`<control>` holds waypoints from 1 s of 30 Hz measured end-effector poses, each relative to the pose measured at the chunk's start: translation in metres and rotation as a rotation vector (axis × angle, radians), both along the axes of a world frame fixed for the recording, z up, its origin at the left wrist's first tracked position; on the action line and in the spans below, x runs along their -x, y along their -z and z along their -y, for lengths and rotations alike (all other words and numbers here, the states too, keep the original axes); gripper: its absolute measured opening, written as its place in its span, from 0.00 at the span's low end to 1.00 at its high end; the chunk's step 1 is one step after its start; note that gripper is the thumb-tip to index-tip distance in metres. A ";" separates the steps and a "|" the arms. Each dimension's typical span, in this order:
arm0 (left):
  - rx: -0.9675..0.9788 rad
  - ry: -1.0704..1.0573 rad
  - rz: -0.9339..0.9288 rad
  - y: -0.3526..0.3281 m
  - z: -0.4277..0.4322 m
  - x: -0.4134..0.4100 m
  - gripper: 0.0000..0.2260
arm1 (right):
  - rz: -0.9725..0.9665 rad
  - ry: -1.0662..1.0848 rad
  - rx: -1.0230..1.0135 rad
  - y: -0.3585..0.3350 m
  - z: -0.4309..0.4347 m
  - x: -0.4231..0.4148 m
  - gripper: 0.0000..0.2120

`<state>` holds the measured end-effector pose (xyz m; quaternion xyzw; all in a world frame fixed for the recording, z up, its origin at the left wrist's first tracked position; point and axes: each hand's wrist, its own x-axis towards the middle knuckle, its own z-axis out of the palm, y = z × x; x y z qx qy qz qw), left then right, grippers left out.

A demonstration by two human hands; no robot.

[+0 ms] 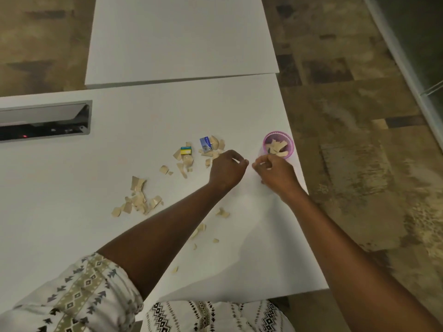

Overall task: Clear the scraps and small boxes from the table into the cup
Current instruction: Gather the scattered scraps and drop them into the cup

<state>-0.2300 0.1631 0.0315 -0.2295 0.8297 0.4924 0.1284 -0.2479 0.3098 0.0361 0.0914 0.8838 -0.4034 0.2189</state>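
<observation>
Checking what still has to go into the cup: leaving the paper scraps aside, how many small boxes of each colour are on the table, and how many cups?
Blue box: 1
Yellow and green box: 1
Pink cup: 1
Total: 3

White left sleeve (79,291) to elbow: black arrow motifs, olive diamond band. Lap cloth (215,317), matching print.

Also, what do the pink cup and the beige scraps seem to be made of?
The translucent pink cup looks like plastic: light passes through its wall. The flat beige scraps are probably torn card or stiff paper: matte, with ragged edges.
</observation>
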 end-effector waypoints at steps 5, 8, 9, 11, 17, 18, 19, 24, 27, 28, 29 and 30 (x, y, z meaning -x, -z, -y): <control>0.169 0.107 0.017 0.025 0.044 -0.060 0.10 | 0.110 -0.086 -0.126 0.028 0.020 -0.053 0.13; 0.244 0.137 -0.029 0.043 0.073 -0.110 0.15 | 0.159 -0.133 -0.228 0.045 0.031 -0.085 0.17; 0.287 0.166 -0.045 0.048 0.083 -0.128 0.17 | 0.176 -0.137 -0.243 0.050 0.035 -0.096 0.18; 0.389 0.238 -0.072 0.057 0.105 -0.164 0.21 | 0.179 -0.143 -0.254 0.058 0.047 -0.114 0.20; 0.574 0.365 -0.047 0.075 0.156 -0.257 0.26 | 0.162 -0.308 -0.112 0.063 0.098 -0.141 0.22; 0.598 0.417 -0.064 0.078 0.159 -0.268 0.26 | 0.154 -0.289 -0.103 0.063 0.102 -0.143 0.22; 0.624 0.485 -0.095 0.081 0.162 -0.279 0.26 | 0.141 -0.246 -0.106 0.063 0.104 -0.144 0.21; 0.679 1.013 -0.382 0.097 0.162 -0.316 0.28 | 0.178 -0.051 -0.213 0.066 0.092 -0.159 0.19; 0.667 1.179 -0.334 0.107 0.168 -0.330 0.31 | 0.272 0.057 -0.166 0.066 0.095 -0.173 0.18; 0.670 1.180 -0.290 0.109 0.173 -0.332 0.33 | 0.299 0.090 -0.130 0.066 0.101 -0.177 0.17; 0.674 1.172 -0.251 0.112 0.178 -0.333 0.35 | 0.320 0.119 -0.091 0.067 0.108 -0.181 0.16; 0.673 1.164 -0.221 0.114 0.184 -0.333 0.36 | 0.335 0.141 -0.053 0.068 0.117 -0.183 0.16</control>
